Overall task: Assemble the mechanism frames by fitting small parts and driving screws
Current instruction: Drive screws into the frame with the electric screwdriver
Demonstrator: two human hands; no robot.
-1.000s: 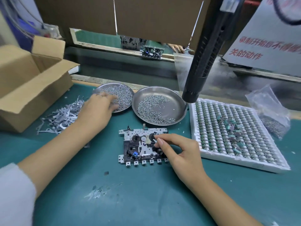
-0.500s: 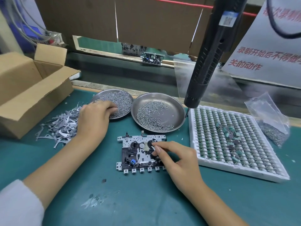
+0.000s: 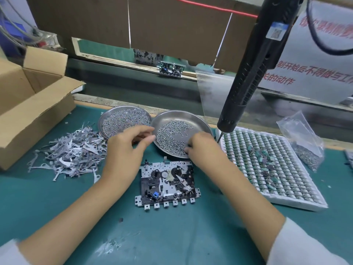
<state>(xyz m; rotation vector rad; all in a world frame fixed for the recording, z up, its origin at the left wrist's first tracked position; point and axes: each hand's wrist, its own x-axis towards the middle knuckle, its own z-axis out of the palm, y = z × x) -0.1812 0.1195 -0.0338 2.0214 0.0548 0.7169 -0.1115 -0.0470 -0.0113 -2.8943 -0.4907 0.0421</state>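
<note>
The cardboard box [image 3: 28, 104] occupies the upper left. The white parts tray [image 3: 298, 190] lies at right. The mechanism frame [image 3: 168, 183] lies flat at lower centre on the green mat [image 3: 57, 207]. Right hand [image 3: 202, 150] reaches into the right screw dish [image 3: 200, 123], fingertips hidden; grip cannot be told. Left hand [image 3: 126, 150] hovers between both dishes, fingers loosely curled.

A mechanism frame [image 3: 168, 183] lay flat on the green mat [image 3: 172, 236]. Beyond it, the right hand [image 3: 202, 148] reached into the right dish [image 3: 198, 123] of screws [image 3: 172, 138], fingertips among them. The left hand [image 3: 127, 146] hovered between the two dishes, fingers loosely curled. A black screwdriver [image 3: 248, 73] hung above the parts tray [image 3: 298, 197].
</note>
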